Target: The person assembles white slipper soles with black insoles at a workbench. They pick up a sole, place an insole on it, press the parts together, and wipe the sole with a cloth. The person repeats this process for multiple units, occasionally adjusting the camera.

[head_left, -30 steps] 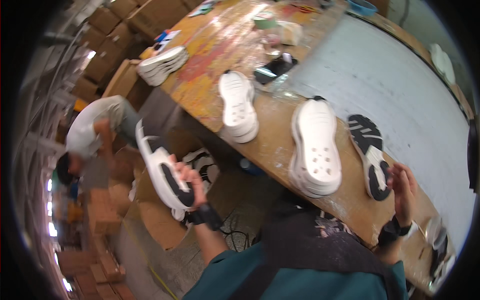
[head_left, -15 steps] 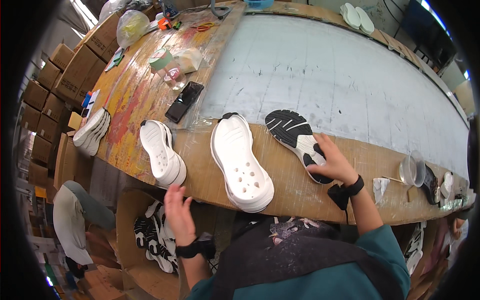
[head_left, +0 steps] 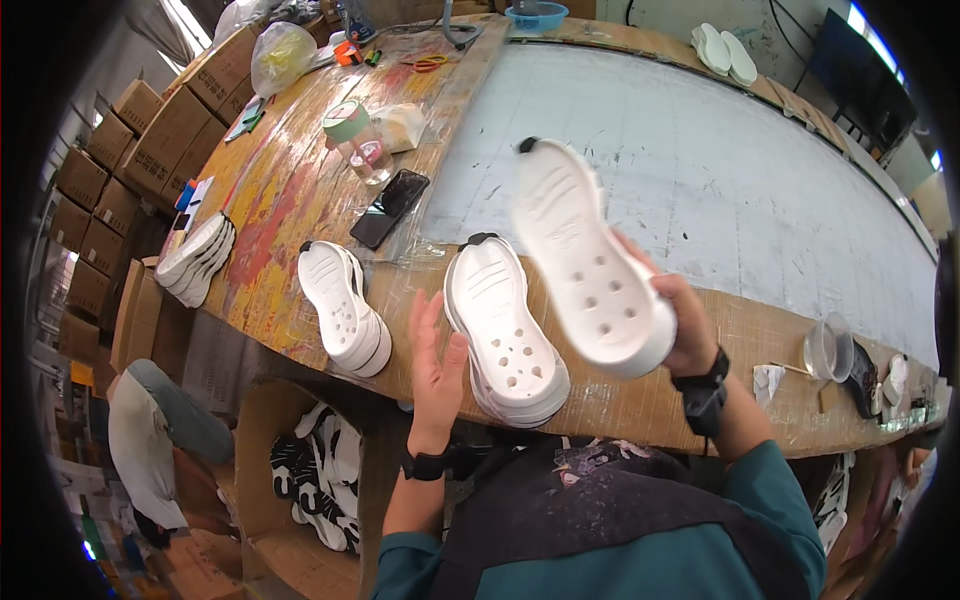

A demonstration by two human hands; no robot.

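My right hand grips a white shoe sole by its heel side, holding it tilted above the bench with its holed inner face showing. A small black piece tops its toe. Just left of it a stack of white soles lies on the cardboard near the front edge. My left hand is beside that stack, open with its fingers spread and nothing in it. Farther left rests a second stack of white soles, also with a black toe tip.
A cardboard box of soles stands below the bench at left. On the bench are a phone, a bottle, more stacked soles and a clear plastic cup. A seated person's leg is at lower left.
My right hand has taken up the sole that lay black tread up and turned it so its white inside shows. My left hand has moved rightward to the middle stack.
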